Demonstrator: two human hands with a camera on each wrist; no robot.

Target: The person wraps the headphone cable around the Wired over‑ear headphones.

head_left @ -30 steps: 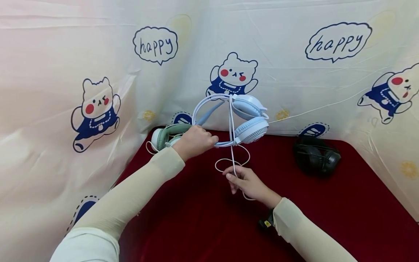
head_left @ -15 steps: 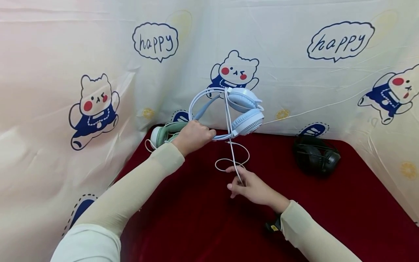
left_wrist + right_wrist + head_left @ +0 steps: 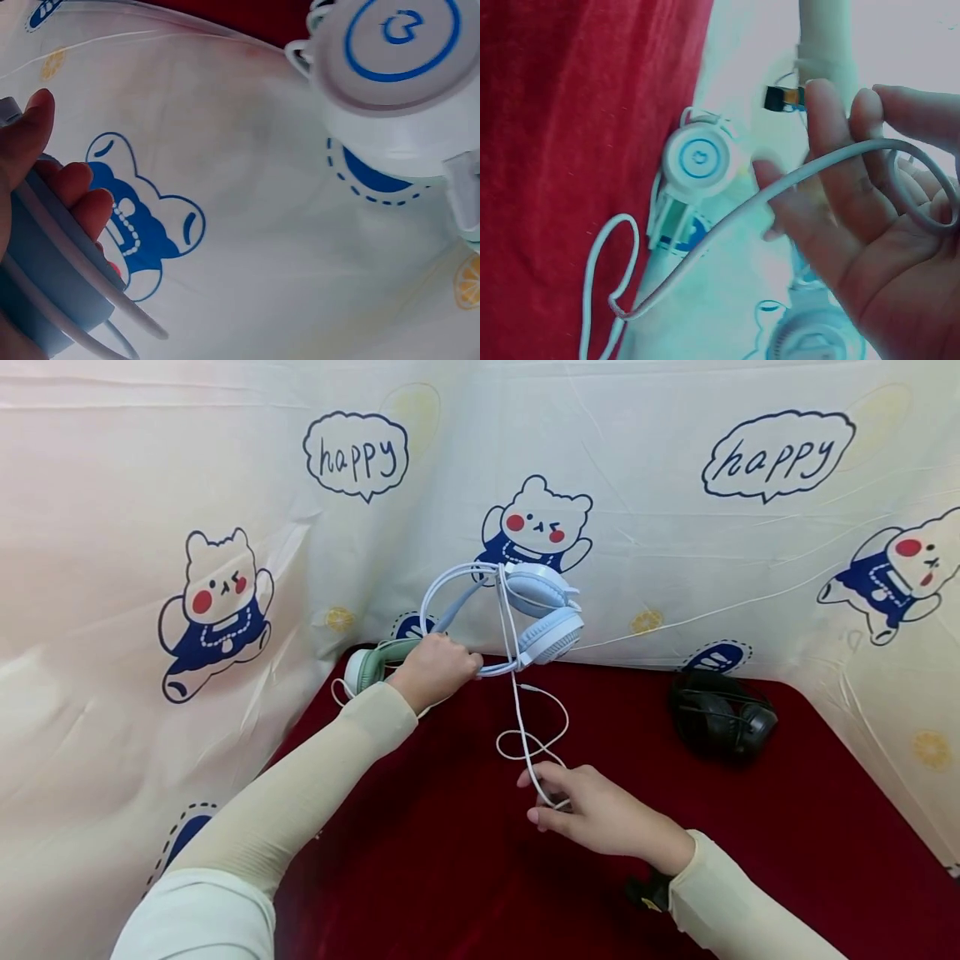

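Observation:
My left hand (image 3: 435, 670) grips the headband of the light blue headphones (image 3: 551, 639), holding them up near the back of the table. In the left wrist view, fingers curl round the wide blue headband (image 3: 60, 262) and its thin rails. White cable strands (image 3: 506, 618) cross the headphones from top to bottom, and one strand runs down to my right hand (image 3: 600, 810). In the right wrist view, this cable (image 3: 705, 244) lies across loosely spread fingers and loops over the palm, with no pinch showing. A free loop of cable (image 3: 566, 714) lies over the red cloth.
Green and white headphones (image 3: 363, 672) lie at the back left, partly behind the left hand. Black headphones (image 3: 723, 722) rest at the back right. Red cloth (image 3: 450, 860) covers the table, and a printed curtain (image 3: 637, 527) rises behind and on both sides.
The light blue headphones and left hand have shifted left and slightly up. My right hand has moved right and down toward me, its fingers loosening, with the cable drawn longer.

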